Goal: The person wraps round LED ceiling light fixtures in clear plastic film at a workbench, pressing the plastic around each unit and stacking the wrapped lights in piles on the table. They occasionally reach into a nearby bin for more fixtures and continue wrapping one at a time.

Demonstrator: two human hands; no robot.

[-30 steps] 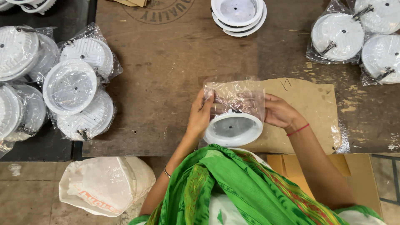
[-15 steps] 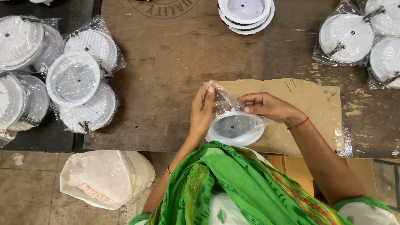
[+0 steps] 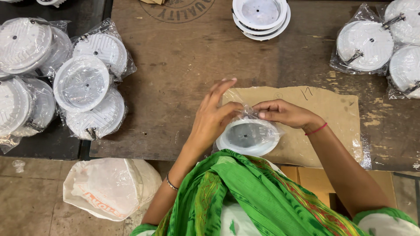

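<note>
A round white plastic light housing (image 3: pixel 248 136) sits inside a clear plastic bag at the near edge of the brown wooden table (image 3: pixel 183 65), over a sheet of cardboard (image 3: pixel 326 114). My left hand (image 3: pixel 214 118) and my right hand (image 3: pixel 284 113) both pinch the bunched top of the clear bag (image 3: pixel 247 112) just above the housing. A red thread circles my right wrist and a thin bangle my left forearm.
Several bagged white housings (image 3: pixel 81 83) are piled at the left, across the table edge and a dark surface. More bagged ones (image 3: pixel 365 43) lie at the far right. A stack of unbagged housings (image 3: pixel 260 15) stands at the top. A white sack (image 3: pixel 109 185) lies on the floor.
The bag stood open and tall around the housing; now its top is gathered and squeezed together between both hands, and the housing has settled lower toward the table edge.
</note>
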